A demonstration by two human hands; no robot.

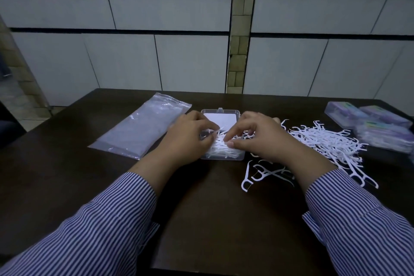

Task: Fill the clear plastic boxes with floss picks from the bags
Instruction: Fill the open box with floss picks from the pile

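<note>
bag (143,125) left | open box (220,114) centre | loose picks (324,141) right

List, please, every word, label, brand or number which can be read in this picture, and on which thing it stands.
No text can be read here.
Closed boxes at the far right of the table: coloured labels show inside, too blurred to read.
Open clear box under both hands: a white card in its lid, no print visible.
Plastic bag on the left: no print visible.
Loose floss picks: no marking visible.
</note>
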